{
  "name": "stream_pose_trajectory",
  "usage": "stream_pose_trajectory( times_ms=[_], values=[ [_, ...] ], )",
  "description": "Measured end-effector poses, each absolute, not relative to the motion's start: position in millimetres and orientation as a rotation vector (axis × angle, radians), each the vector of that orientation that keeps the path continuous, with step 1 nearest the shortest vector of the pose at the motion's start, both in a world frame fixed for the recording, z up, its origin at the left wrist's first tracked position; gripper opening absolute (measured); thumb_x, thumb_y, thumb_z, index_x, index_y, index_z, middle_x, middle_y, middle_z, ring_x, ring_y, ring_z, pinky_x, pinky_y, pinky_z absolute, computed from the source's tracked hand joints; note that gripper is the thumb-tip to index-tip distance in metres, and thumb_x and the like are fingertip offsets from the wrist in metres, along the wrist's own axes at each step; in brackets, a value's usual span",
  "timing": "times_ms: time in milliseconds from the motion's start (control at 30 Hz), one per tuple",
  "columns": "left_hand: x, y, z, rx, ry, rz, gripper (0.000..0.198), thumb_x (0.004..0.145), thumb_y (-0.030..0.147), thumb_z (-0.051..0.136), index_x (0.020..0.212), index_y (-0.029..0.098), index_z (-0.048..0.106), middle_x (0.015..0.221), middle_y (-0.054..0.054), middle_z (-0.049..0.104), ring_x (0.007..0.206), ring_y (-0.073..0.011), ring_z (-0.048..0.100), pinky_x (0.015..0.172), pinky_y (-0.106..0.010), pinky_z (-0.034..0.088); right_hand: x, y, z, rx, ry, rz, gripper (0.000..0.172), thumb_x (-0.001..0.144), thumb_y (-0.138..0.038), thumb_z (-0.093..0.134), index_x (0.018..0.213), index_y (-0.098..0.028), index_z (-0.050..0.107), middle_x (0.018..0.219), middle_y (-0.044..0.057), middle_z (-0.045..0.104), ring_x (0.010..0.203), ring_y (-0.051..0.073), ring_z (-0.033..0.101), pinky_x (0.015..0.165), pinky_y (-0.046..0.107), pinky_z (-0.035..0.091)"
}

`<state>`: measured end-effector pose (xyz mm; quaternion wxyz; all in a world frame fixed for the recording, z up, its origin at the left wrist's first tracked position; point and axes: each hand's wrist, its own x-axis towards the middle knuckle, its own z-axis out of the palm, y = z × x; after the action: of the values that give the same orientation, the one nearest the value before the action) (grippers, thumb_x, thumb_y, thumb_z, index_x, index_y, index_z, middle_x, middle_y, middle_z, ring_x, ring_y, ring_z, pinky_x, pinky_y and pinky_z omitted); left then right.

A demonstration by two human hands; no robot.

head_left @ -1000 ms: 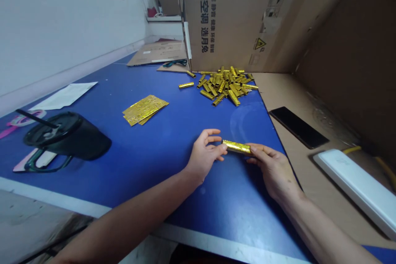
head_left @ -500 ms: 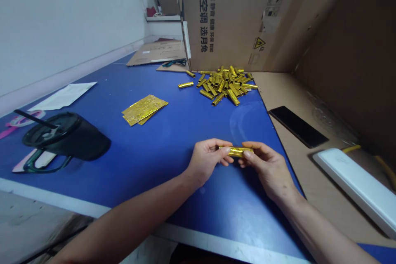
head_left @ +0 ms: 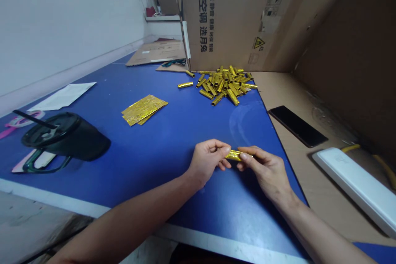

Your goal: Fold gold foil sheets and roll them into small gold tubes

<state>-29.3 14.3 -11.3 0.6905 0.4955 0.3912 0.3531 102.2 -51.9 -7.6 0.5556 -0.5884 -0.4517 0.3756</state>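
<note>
Between my two hands is a narrow strip of shiny gold foil paper (head_left: 234, 155), folded long and held level above the blue table. My left hand (head_left: 210, 156) pinches its left end between thumb and fingers. With thumb on the near side and fingers behind, my right hand (head_left: 262, 165) grips the right part. Farther off lies a pile of folded gold paper pieces (head_left: 227, 82), several showing open, hollow ends. A small stack of flat gold paper sheets (head_left: 144, 109) rests left of the pile.
A dark lidded mug (head_left: 68, 136) with a straw lies at the left near a white paper (head_left: 63, 95). A large cardboard box (head_left: 235, 20) stands behind the pile. On the right are a black phone (head_left: 297, 126) and a long white device (head_left: 355, 189).
My right fingers have slid slightly left along the gold foil paper, closer to my left hand. The pile and flat sheets look unchanged.
</note>
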Motion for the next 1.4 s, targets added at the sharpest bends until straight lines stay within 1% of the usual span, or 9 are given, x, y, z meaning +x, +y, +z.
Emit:
stream_pose_trajectory(
  times_ms=[167,333,467,600,767,867,1067,1267,1400],
  values=[
    [-29.1,10.5,-12.0,1.159,0.86,0.729,0.008,0.068,0.017,0.06,0.074,0.011,0.06,0.045,0.001,0.057,0.039,-0.0081,0.053,0.039,-0.017,0.042,102.1,-51.8,-11.0,-1.42,-1.169,0.795,0.015,0.074,-0.03,0.058,0.073,-0.018,0.067,0.061,0.001,0.059,0.051,0.012,0.055,0.052,0.026,0.045],
    [-29.8,9.6,-11.8,1.188,0.892,0.761,0.007,0.069,0.017,0.058,0.073,0.011,0.06,0.042,0.002,0.054,0.037,-0.006,0.049,0.038,-0.015,0.038,98.9,-53.7,-10.4,-1.393,-1.134,0.826,0.016,0.072,-0.03,0.06,0.083,-0.019,0.065,0.065,0.0,0.061,0.051,0.012,0.056,0.05,0.025,0.046],
    [-29.9,11.0,-9.3,1.203,0.89,0.778,0.008,0.07,0.017,0.057,0.074,0.011,0.056,0.043,0.004,0.051,0.035,-0.0045,0.046,0.035,-0.014,0.035,98.9,-53.5,-8.7,-1.417,-1.118,0.839,0.013,0.072,-0.029,0.06,0.074,-0.018,0.067,0.055,-0.001,0.059,0.049,0.011,0.054,0.051,0.025,0.043],
    [-31.3,9.7,-9.7,1.216,0.817,0.884,0.021,0.071,0.024,0.057,0.087,0.011,0.052,0.057,0.002,0.056,0.042,-0.0064,0.051,0.039,-0.016,0.04,103.8,-48.6,-14.7,-1.293,-0.89,1.039,0.014,0.069,-0.029,0.063,0.077,-0.018,0.066,0.051,-0.001,0.06,0.048,0.011,0.053,0.052,0.024,0.042],
    [-36.0,-1.3,-13.6,1.469,0.725,1.015,0.034,0.069,0.019,0.061,0.101,0.015,0.05,0.082,-0.004,0.06,0.068,-0.0108,0.058,0.061,-0.022,0.047,107.6,-44.5,-20.3,-1.06,-0.704,1.285,0.016,0.067,-0.027,0.067,0.08,-0.018,0.066,0.062,0.0,0.063,0.054,0.01,0.054,0.053,0.022,0.043],
    [-39.3,-5.2,-13.1,1.723,0.716,1.109,0.029,0.071,0.018,0.06,0.099,0.016,0.054,0.085,-0.004,0.059,0.072,-0.0114,0.056,0.066,-0.024,0.047,105.2,-45.1,-18.3,-0.98,-0.709,1.393,0.016,0.069,-0.027,0.065,0.084,-0.02,0.066,0.071,0.002,0.065,0.062,0.011,0.056,0.059,0.024,0.044],
    [-41.0,-4.9,-5.9,1.986,0.624,1.225,0.023,0.07,0.015,0.06,0.093,0.018,0.059,0.08,-0.001,0.055,0.068,-0.0088,0.052,0.06,-0.02,0.045,99.5,-47.1,-13.4,-0.875,-0.781,1.573,0.018,0.074,-0.03,0.06,0.087,-0.019,0.066,0.08,0.004,0.065,0.065,0.012,0.054,0.063,0.026,0.043],
    [-39.2,-5.1,-2.5,2.026,0.672,1.191,0.016,0.068,0.016,0.062,0.083,0.015,0.061,0.077,-0.003,0.059,0.072,-0.0124,0.055,0.065,-0.024,0.045,95.7,-48.7,-18.3,-0.858,-0.843,1.69,0.022,0.073,-0.036,0.061,0.081,-0.017,0.066,0.069,0.002,0.06,0.059,0.009,0.052,0.057,0.022,0.043],
    [-39.9,-4.9,-5.3,1.987,0.708,1.101,0.016,0.072,0.018,0.057,0.088,0.016,0.06,0.081,-0.003,0.062,0.075,-0.0134,0.057,0.068,-0.025,0.045,96.7,-46.8,-24.3,-0.943,-0.917,1.622,0.025,0.075,-0.039,0.057,0.086,-0.017,0.065,0.068,0.002,0.06,0.059,0.01,0.053,0.058,0.023,0.044]
  ],
)
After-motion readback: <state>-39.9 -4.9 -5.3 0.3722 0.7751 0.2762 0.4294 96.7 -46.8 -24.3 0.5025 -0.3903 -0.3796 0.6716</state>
